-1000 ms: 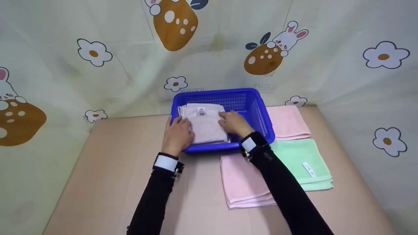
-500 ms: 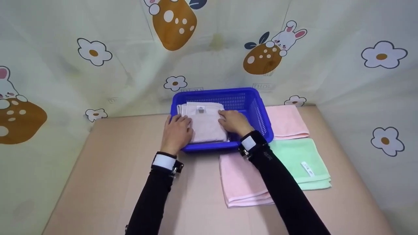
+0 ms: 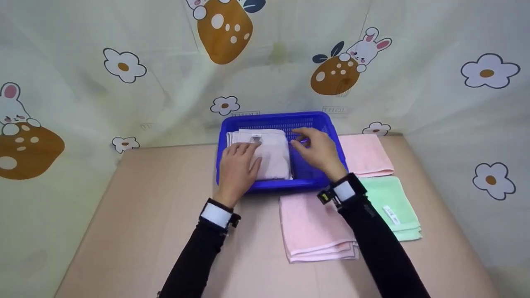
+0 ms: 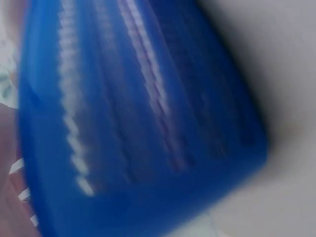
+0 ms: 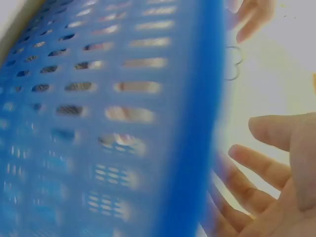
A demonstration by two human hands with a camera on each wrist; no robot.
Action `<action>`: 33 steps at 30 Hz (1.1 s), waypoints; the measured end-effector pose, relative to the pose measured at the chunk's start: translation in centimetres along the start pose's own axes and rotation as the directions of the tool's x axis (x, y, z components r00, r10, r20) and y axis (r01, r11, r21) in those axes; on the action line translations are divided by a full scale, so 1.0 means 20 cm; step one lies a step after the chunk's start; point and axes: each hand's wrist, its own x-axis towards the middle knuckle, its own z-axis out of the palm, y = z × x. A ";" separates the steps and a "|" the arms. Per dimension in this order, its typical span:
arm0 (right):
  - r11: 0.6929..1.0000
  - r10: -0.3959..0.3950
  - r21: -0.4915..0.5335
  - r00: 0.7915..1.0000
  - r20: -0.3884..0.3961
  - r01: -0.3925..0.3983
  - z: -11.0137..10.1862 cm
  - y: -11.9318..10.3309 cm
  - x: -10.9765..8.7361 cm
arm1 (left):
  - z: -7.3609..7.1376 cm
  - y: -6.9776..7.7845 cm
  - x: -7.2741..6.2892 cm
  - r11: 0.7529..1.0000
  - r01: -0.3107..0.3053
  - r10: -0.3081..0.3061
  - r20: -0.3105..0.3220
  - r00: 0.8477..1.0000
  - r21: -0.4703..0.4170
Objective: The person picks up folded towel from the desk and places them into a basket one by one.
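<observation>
Right hand [image 3: 319, 150] shifted rightward | folded cloth [image 3: 275, 158] under left hand [image 3: 238, 169] | both loose, empty

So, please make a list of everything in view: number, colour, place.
Rectangular plastic basket: 1, blue, centre
Folded cloth bundle: 1, pale greyish pink, basket's left part
Folded cloth bundles: 2, pink, right of and before the basket
Folded cloth bundle: 1, light green, near both pink ones
Small labels: 2, white, on pale and green bundles
Flat tabletop: 1, beige, beneath
Printed sheeting: count unclear, cream, behind and beside
Hands: 2, left over pale bundle, right over basket's right part
Sleeves: 2, black, both arms
Wristbands: 2, black-and-white, both wrists
</observation>
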 end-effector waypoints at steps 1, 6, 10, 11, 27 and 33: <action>0.999 -0.032 -0.010 0.999 -0.042 0.032 -0.02 -0.01 -0.03 | 0.00 0.04 -0.01 1.000 -0.029 0.029 -0.021 0.999 -0.003; 0.981 -0.186 -0.094 0.956 -0.226 0.169 -0.11 0.00 -0.23 | -0.02 0.21 -0.14 0.988 -0.151 0.150 -0.072 0.986 -0.014; 0.965 -0.259 -0.131 0.917 -0.304 0.229 -0.15 0.08 -0.43 | 0.00 0.28 -0.28 0.983 -0.185 0.185 -0.020 0.983 0.006; 0.961 -0.269 -0.149 0.912 -0.310 0.233 -0.15 0.11 -0.48 | 0.01 0.30 -0.31 0.983 -0.183 0.182 0.016 0.983 0.012; 0.967 0.142 -0.210 0.990 -0.017 -0.143 -0.02 0.34 -0.82 | 0.16 0.30 -0.51 0.938 0.278 -0.120 0.563 0.818 -0.205; 0.944 0.154 -0.297 0.988 0.022 -0.141 -0.01 0.33 -0.83 | 0.19 0.30 -0.52 0.936 0.267 -0.087 0.584 0.807 -0.230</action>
